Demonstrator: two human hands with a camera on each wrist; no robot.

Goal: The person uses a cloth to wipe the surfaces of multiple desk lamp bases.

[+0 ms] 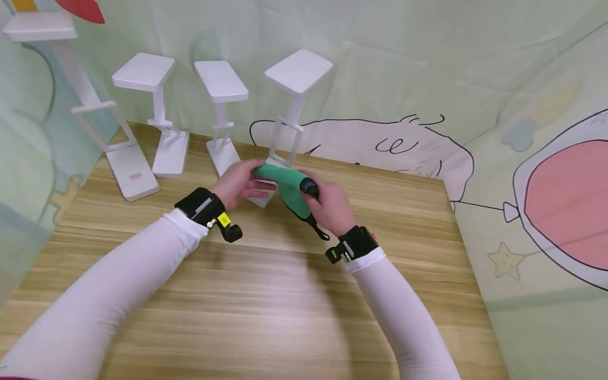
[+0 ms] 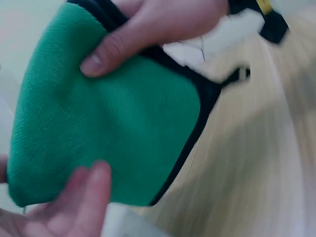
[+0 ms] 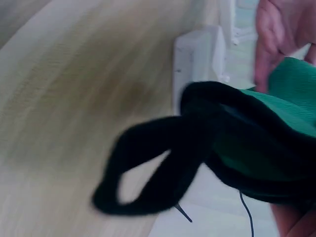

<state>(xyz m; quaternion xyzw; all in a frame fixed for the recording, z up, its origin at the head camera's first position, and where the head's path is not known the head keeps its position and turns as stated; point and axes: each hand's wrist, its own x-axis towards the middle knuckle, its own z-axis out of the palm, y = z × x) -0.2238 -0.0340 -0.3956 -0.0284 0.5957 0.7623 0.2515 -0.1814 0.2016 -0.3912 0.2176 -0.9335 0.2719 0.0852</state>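
Observation:
Both hands hold a green cloth (image 1: 291,191) with black edging, raised above the table in front of a white folding desk lamp (image 1: 298,71). My right hand (image 1: 334,207) grips the bunched black-edged side; its thumb presses on the green face in the left wrist view. My left hand (image 1: 237,184) pinches the opposite edge, with fingertips lying against the fabric (image 2: 123,118). From one corner of the cloth hangs a black loop (image 3: 140,138), large in the right wrist view. Part of the lamp's base is hidden behind the cloth and the left fingers.
Three more white desk lamps stand along the back left: a tall one (image 1: 133,174), a shorter one (image 1: 172,153) and another (image 1: 222,82) beside the left hand. A printed fabric backdrop (image 1: 380,79) surrounds the wooden table (image 1: 266,316) at the back and sides.

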